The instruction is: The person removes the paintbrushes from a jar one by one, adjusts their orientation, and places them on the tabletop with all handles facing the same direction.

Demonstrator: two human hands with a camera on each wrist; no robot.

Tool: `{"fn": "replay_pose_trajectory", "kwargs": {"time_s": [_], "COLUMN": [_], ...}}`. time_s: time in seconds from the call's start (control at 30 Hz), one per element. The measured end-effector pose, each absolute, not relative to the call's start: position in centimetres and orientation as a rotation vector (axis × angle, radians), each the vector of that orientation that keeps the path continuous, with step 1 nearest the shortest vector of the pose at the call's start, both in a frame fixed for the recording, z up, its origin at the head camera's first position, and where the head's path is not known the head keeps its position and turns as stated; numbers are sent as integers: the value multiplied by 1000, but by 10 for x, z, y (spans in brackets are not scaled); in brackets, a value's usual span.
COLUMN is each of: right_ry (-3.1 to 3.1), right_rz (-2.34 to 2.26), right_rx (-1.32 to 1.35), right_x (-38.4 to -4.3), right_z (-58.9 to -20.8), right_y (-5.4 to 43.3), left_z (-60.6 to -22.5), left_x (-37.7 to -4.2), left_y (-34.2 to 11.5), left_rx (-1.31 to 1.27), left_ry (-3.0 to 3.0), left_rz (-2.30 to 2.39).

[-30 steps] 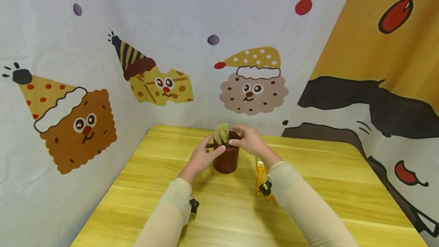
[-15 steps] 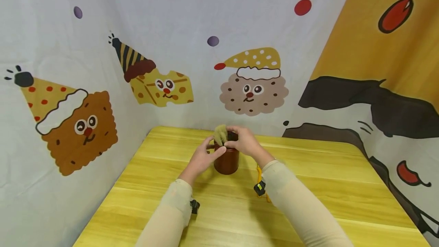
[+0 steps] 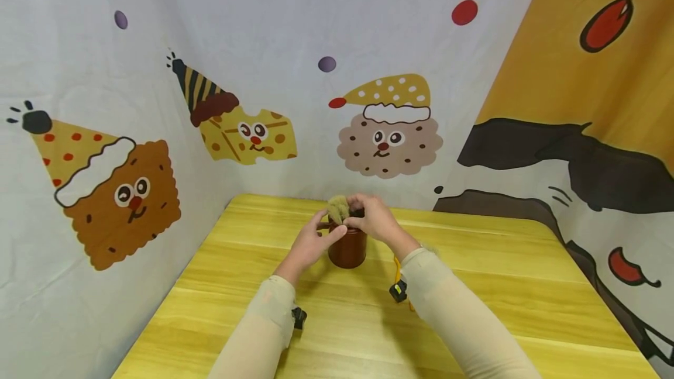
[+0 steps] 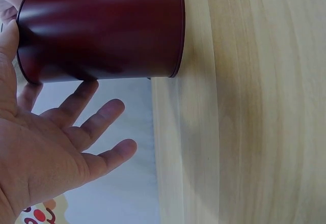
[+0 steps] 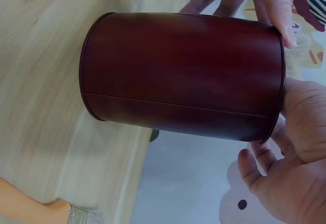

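A dark reddish-brown cylindrical holder (image 3: 347, 249) stands upright on the table. Tan bristles of a paintbrush (image 3: 338, 208) stick out of its top, leaning left; the handle is hidden inside. My left hand (image 3: 312, 241) holds the holder by its upper left side, thumb at the rim and fingers around the side. In the left wrist view, several fingers of the left hand (image 4: 56, 142) are spread, some off the wall. My right hand (image 3: 380, 220) is over the opening, thumb and forefinger on either side of the bristles' base. The holder hides those fingertips in the right wrist view.
Yellow-handled paintbrushes (image 3: 397, 268) lie on the table right of the holder, partly under the right forearm; one brush handle (image 5: 30, 203) shows in the right wrist view. The wooden table (image 3: 500, 285) meets a patterned cloth (image 3: 295, 28) behind.
My right hand has moved slightly left to the bristles. The bristles have sunk lower and lean over more. The left hand and holder have stayed nearly in place.
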State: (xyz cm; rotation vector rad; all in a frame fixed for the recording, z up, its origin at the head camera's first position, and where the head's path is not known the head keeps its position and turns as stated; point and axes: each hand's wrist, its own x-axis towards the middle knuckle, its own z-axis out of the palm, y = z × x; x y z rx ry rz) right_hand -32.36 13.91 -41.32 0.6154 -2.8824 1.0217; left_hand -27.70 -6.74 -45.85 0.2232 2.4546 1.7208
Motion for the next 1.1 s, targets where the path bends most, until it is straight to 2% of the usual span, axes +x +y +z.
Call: {"fn": "replay_pose_trajectory", "kwargs": {"time_s": [0.67, 1.1], "right_ry": [-2888, -2928], "right_rz": [893, 1132], "right_rx": [724, 574], "right_x": [-322, -323], "right_z": [-414, -416], "right_y": [138, 141], "left_z": [-457, -459], "left_x": [-275, -276], "left_y": [-69, -69], "left_rx": [209, 210], "left_ry": [2458, 2447], "left_rz": [1715, 1719]}}
